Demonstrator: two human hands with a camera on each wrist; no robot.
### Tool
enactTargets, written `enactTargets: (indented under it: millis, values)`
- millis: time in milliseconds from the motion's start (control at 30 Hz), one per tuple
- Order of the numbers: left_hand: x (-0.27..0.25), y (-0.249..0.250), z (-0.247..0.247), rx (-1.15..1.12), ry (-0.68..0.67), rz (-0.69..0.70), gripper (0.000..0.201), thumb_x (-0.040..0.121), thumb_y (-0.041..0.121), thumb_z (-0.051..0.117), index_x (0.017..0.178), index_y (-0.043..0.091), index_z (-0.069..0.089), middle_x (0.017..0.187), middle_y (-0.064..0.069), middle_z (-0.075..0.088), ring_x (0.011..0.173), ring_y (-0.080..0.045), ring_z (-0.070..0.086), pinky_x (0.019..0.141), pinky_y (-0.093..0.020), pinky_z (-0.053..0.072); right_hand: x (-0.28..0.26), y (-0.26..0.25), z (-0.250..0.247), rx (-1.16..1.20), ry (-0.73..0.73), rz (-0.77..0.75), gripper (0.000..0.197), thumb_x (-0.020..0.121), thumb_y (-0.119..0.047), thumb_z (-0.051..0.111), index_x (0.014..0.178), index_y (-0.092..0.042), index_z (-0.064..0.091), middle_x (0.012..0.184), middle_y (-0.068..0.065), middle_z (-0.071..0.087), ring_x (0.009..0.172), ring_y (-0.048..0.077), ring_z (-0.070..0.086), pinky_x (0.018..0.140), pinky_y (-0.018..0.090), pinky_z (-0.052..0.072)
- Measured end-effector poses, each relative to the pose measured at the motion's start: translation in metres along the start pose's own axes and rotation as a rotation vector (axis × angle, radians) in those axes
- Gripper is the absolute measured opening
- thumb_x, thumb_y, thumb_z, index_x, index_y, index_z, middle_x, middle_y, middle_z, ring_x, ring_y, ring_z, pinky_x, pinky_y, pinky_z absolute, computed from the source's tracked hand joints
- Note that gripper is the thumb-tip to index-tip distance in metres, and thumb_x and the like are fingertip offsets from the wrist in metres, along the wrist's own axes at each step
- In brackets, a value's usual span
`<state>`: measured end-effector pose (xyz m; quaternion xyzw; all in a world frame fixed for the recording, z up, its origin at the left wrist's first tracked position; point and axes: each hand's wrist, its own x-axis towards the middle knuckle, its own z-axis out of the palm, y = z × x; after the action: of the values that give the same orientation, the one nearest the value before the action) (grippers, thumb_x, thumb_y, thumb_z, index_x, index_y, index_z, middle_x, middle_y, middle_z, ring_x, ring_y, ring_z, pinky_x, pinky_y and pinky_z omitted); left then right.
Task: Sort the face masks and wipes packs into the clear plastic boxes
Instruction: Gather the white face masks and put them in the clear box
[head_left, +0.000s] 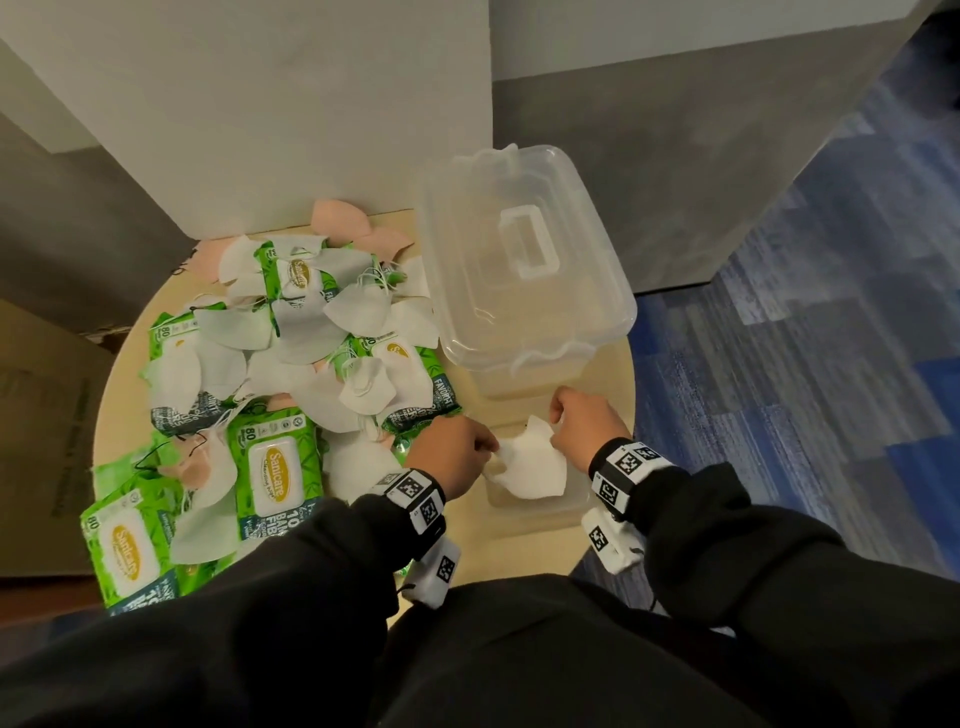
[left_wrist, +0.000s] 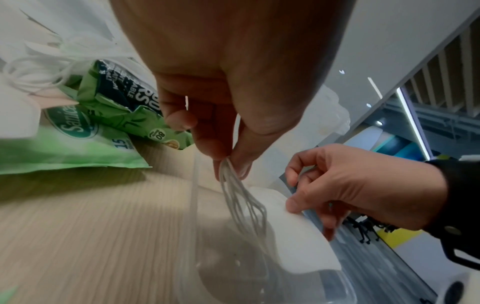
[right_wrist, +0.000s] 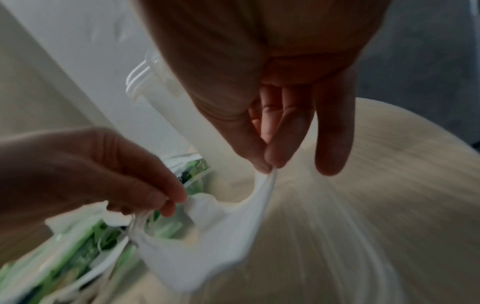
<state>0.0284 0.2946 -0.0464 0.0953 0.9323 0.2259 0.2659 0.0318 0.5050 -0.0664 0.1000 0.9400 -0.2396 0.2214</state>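
Holding a white face mask (head_left: 530, 462) between them, both hands work just above an open clear plastic box (head_left: 540, 506) at the near right of the round wooden tabletop (head_left: 613, 374). The left hand (head_left: 452, 457) pinches the mask's bunched white ear loops (left_wrist: 242, 195) between thumb and fingertips, as the left wrist view shows. The right hand (head_left: 584, 418) pinches the mask's opposite edge between thumb and forefinger, its other fingers hanging straight beside the pinch. The mask hangs stretched between the two grips, over the box's opening; whether it touches the box floor cannot be told.

Behind this open box stands a second clear plastic box (head_left: 524, 270) with its lid on, a handle recess in the lid's top, close to the white wall (head_left: 285, 104).

Left of the hands, a heap covers the tabletop: green wipes packs (head_left: 275, 470) with white flip lids lie mixed with loose white masks (head_left: 358, 306) and a few pink masks (head_left: 337, 218) at the far edge. Some packs lie partly buried under masks. Dark sleeves (head_left: 291, 597) and marker-printed wristbands (head_left: 415, 493) cover both forearms.
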Motion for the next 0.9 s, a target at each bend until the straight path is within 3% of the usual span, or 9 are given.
enactTargets:
  millis: [100,167,400,500,600,733,900]
  values:
    - [0.003,0.004,0.004,0.07,-0.029,0.004,0.026,0.091,0.019,0.061,0.101,0.031,0.081,0.1,0.004,0.077,0.092,-0.021,0.07,0.08,-0.033,0.057,-0.004,0.004,0.005,-0.187,-0.022,-0.077,0.025,0.08,-0.002,0.05,0.088,-0.026,0.053,0.082,0.001,0.062,0.071,0.025,0.06,0.059,0.03,0.044]
    - [0.005,0.006,0.008,0.112,-0.045,0.004,0.026,0.091,0.02,0.061,0.103,0.032,0.081,0.102,0.003,0.077,0.095,-0.023,0.07,0.082,-0.035,0.058,-0.003,0.004,0.008,-0.265,-0.015,-0.115,0.023,0.084,-0.003,0.048,0.089,-0.025,0.054,0.083,0.001,0.062,0.071,0.026,0.06,0.059,0.03,0.044]
    - [0.013,0.0,0.023,0.261,-0.039,0.055,0.027,0.096,0.025,0.059,0.113,0.035,0.077,0.115,-0.002,0.074,0.109,-0.028,0.065,0.082,-0.033,0.051,0.0,0.003,0.015,-0.376,0.041,-0.154,0.021,0.089,-0.003,0.048,0.09,-0.024,0.047,0.078,0.002,0.057,0.064,0.027,0.053,0.056,0.031,0.04]
    - [0.013,-0.002,0.025,0.338,-0.023,0.126,0.026,0.096,0.03,0.059,0.115,0.034,0.076,0.119,0.0,0.07,0.109,-0.028,0.064,0.082,-0.032,0.05,-0.001,0.003,0.014,-0.429,0.018,-0.191,0.019,0.092,-0.006,0.05,0.099,-0.023,0.055,0.092,0.002,0.058,0.078,0.029,0.06,0.064,0.032,0.043]
    - [0.013,-0.003,0.025,0.407,0.005,0.212,0.026,0.095,0.03,0.059,0.114,0.032,0.076,0.123,0.003,0.063,0.099,-0.029,0.067,0.078,-0.036,0.054,0.003,0.0,0.013,-0.397,-0.03,-0.263,0.022,0.094,-0.01,0.054,0.11,-0.023,0.06,0.104,0.002,0.062,0.091,0.028,0.063,0.07,0.033,0.045]
    - [0.012,-0.001,0.025,0.548,-0.07,0.302,0.023,0.093,0.024,0.061,0.108,0.028,0.078,0.111,0.001,0.064,0.09,-0.031,0.068,0.071,-0.037,0.055,0.011,-0.011,0.026,-0.307,-0.169,-0.3,0.031,0.09,-0.008,0.064,0.117,-0.022,0.06,0.112,0.006,0.062,0.098,0.028,0.062,0.078,0.034,0.049]
    - [0.009,-0.002,0.029,0.748,-0.092,0.372,0.021,0.092,0.016,0.057,0.099,0.012,0.076,0.097,-0.007,0.066,0.092,-0.033,0.063,0.065,-0.036,0.037,0.016,-0.017,0.041,-0.365,-0.234,-0.298,0.034,0.085,-0.001,0.065,0.114,-0.013,0.056,0.117,0.011,0.052,0.098,0.034,0.062,0.083,0.04,0.054]
